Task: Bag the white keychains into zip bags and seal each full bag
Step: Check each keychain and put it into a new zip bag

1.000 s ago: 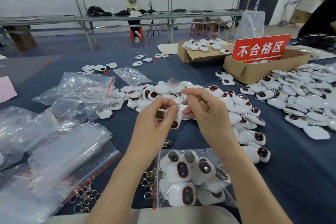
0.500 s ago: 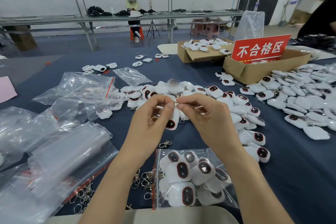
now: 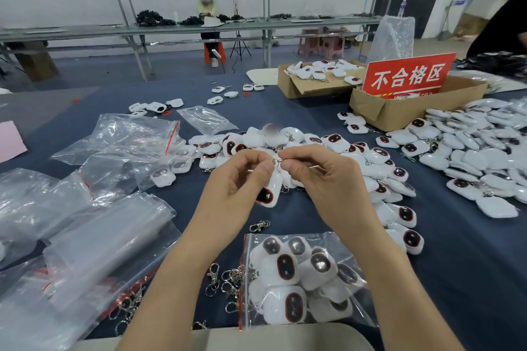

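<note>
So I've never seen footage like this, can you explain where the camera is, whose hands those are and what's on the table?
There is no machine here. The picture comes from a camera worn on a person's head, looking down, so the two bare hands are the wearer's own. The left hand and right hand both pinch the metal ring on top of one white keychain, which hangs below their fingertips. On the blue table lie a zip bag holding keychains, loose metal clasps beside it, empty bags at the left, heaps of loose keychains, and a cardboard box with a red sign.
</note>
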